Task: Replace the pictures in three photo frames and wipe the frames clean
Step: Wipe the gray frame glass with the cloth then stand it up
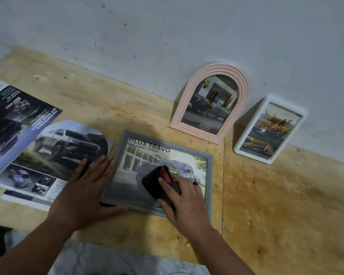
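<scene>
A grey rectangular frame (127,155) lies flat on the wooden table (276,195), with a car picture reading "HILUX TRAVO" in it. My right hand (187,201) holds a black and red cloth (157,181) against the frame's glass. My left hand (85,191) lies flat beside the frame's left edge, its thumb along the lower left corner. A pink arched frame (240,80) and a white rectangular frame (298,124) lean against the wall, each with a car picture inside.
Cut car brochure pages (48,147) lie at the left of the table, one with an arch-shaped hole edge. A grey wall (167,32) rises behind the table. The table's near edge runs just below my forearms.
</scene>
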Motion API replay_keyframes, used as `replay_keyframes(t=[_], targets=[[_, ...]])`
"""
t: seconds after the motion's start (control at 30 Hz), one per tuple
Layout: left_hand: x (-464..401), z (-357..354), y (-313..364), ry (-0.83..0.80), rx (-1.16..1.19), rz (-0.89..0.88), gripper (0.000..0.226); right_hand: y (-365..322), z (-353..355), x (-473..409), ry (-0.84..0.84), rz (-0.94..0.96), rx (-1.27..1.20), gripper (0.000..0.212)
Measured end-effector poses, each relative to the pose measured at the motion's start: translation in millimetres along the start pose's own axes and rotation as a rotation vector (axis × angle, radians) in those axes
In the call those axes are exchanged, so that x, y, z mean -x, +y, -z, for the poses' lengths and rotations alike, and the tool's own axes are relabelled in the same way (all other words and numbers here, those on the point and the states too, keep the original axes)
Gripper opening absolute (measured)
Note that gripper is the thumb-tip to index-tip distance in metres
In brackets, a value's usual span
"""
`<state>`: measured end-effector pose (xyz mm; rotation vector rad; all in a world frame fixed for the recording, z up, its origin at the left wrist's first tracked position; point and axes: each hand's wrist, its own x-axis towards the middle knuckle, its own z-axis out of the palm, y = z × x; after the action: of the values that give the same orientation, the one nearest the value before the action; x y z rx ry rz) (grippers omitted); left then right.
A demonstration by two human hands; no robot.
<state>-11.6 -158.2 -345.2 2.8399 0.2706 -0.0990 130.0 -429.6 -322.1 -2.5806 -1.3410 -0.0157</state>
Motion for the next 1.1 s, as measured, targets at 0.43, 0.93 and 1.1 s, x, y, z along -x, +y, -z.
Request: replay_keyframes(t=[0.43, 0.93, 1.1], targets=[[1, 4, 3, 0.034, 0.034, -0.002, 0.122, 10, 76, -14, -0.026, -0.905, -1.704, 0.038], [1, 4, 4, 0.032, 0.034, -0.003, 0.122, 42, 23, -61, -0.060, -0.273, -0.232, 0.062], [1, 4, 3, 0.035, 0.041, -0.003, 0.121, 42, 15, -57, -0.073, -0.173, -0.066, 0.047]])
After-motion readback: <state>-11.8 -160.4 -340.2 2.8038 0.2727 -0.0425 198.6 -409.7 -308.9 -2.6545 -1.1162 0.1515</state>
